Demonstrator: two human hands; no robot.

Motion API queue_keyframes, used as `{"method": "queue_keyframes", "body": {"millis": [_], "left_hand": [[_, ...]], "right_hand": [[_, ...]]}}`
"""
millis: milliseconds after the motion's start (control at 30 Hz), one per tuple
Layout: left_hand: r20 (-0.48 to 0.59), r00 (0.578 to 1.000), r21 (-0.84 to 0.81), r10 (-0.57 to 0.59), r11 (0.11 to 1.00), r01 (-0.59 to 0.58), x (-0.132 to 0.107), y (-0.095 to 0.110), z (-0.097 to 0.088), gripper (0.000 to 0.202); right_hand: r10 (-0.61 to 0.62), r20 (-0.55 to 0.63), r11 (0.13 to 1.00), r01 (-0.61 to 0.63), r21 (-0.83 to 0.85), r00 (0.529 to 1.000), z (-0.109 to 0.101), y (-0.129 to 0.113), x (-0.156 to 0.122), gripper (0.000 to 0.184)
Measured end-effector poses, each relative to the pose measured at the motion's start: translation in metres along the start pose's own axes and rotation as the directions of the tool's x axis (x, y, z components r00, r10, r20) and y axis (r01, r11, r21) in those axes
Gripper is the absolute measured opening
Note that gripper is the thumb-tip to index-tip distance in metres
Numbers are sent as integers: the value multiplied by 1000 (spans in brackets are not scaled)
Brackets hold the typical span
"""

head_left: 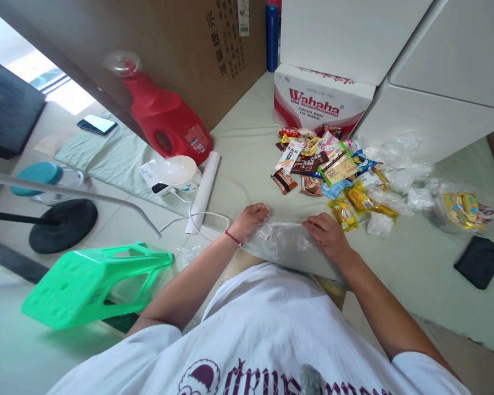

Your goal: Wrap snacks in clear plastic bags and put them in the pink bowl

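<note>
A clear plastic bag (286, 241) is stretched between my two hands, close in front of my shirt. My left hand (253, 220), with a red cord at the wrist, pinches its upper left corner. Gripping the upper right corner is my right hand (329, 236), fingers curled over the edge. Just beyond the right hand lies a yellow snack packet (343, 213). Past it spreads a heap of wrapped snacks (313, 156), with a brown-wrapped piece (284, 181) at its near left side.
Crumpled clear bags (407, 164) lie right of the snacks, near a bag of yellow packets (463, 211) and a black item (480, 262). A Wahaha box (323, 104) stands behind. To the left are a red jug (164, 118), white roll (203, 192), cable, and tipped green stool (82, 280).
</note>
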State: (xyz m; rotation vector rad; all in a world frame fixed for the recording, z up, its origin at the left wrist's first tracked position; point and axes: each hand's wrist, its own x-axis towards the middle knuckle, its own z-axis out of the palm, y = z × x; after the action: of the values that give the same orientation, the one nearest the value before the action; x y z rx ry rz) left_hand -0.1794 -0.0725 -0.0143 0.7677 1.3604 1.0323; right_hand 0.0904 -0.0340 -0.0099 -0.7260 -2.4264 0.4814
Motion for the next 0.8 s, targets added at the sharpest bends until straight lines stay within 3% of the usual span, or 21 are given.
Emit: {"method": "queue_keyframes", "body": {"millis": [67,133,200,300,367,433,500,567,633,700,800], "left_hand": [[50,999,-52,-2,999,5,0,6,5,57],[152,986,-67,-73,994,84,-1,14,12,65],[268,955,45,-125,992,117,-2,22,18,65],[382,921,233,-77,972,-15,-2,26,21,48],[335,942,230,-21,971,-60,-1,23,19,45],[200,980,174,11,984,-46,2,18,14,45],[78,997,102,-3,995,-5,4,12,9,46],[23,999,36,-40,999,39,3,6,4,47],[20,997,19,-73,997,73,-2,2,0,47],[50,993,48,-103,994,100,-11,-3,-5,48],[71,980,101,-183,979,176,-30,-6,-17,53]], "right_hand": [[-37,-4,999,37,4,999,-1,1,-4,30],[-77,14,997,77,7,997,-1,3,-3,29],[-89,40,996,89,3,995,0,4,1,29],[-60,63,998,62,-23,996,1,7,7,30],[-33,41,998,35,-46,999,2,9,9,31],[-7,-7,998,7,-60,1000,2,10,7,31],[28,-55,998,-31,-61,998,2,10,3,29],[113,-109,992,-119,-52,988,1,10,-1,26],[250,-187,966,-259,-23,950,0,12,-5,24],[403,-258,910,-414,13,878,-2,17,-5,25],[532,-273,835,-551,11,801,-5,27,0,29]]}}
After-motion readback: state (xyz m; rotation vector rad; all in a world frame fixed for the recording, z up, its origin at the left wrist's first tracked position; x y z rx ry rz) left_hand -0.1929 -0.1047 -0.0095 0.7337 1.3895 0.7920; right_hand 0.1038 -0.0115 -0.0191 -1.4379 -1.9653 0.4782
